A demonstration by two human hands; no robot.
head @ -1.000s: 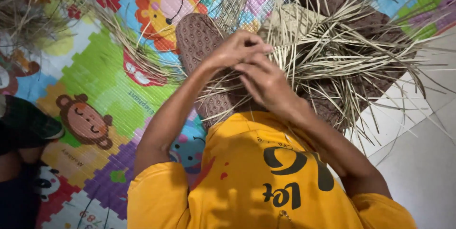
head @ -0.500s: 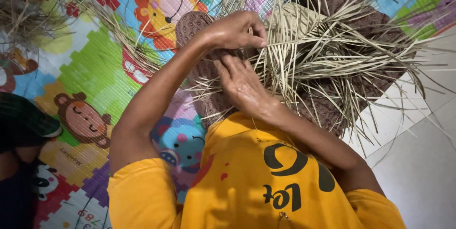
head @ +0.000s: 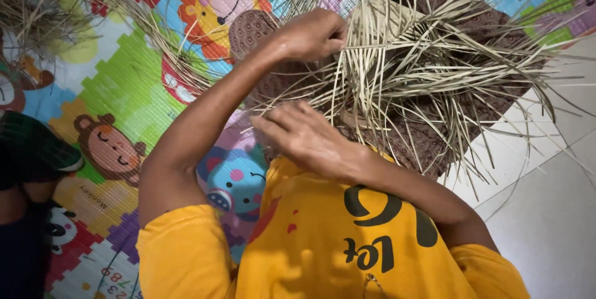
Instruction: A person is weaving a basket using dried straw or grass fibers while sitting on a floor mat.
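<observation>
— What lies at the far left?

— A heap of loose dry strands on the colourful animal-print play mat, and another person's dark clothing at the edge.

— And the hands?

— The left hand is closed in a fist, gripping strips at the upper left side of the woven straw piece. The right hand, just below it, is loosely open with fingers spread, fingertips touching strips at the lower edge; I can't tell whether it pinches any.

— Where is the straw work?

— On the lap, over brown patterned cloth, strips fanning out rightward toward the pale tiled floor.
</observation>
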